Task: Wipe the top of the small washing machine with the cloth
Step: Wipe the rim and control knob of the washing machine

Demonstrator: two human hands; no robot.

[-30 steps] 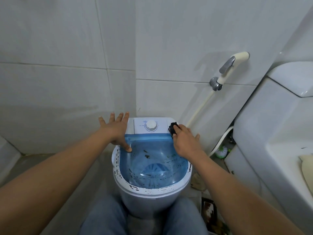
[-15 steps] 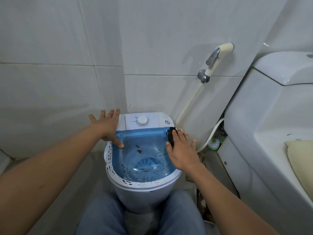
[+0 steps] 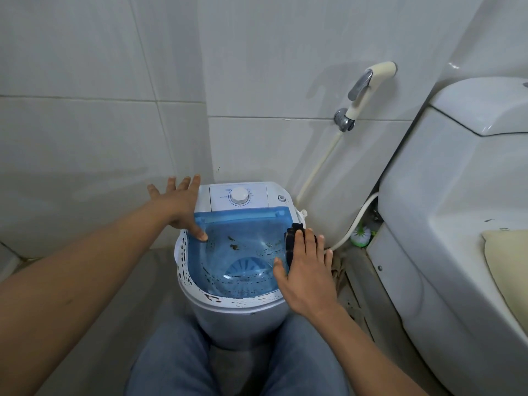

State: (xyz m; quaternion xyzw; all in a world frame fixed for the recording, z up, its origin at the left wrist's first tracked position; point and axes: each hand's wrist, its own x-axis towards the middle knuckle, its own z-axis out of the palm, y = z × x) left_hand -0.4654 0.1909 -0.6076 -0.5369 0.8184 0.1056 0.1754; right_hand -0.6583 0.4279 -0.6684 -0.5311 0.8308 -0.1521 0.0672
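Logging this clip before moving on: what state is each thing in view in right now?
Washing machine lid: closed.
Cloth: bunched, pressed at the lid's right edge.
Right hand: flat on the cloth.
Left hand: fingers spread, thumb on the lid.
Bidet sprayer: hung in its wall holder.

cloth (image 3: 290,243) on washer (image 3: 237,324) rim, toilet (image 3: 457,224) right

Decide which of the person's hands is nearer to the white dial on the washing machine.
Left. The left hand touches the blue lid, just left of the dial; the right hand presses the cloth on the right side, farther away.
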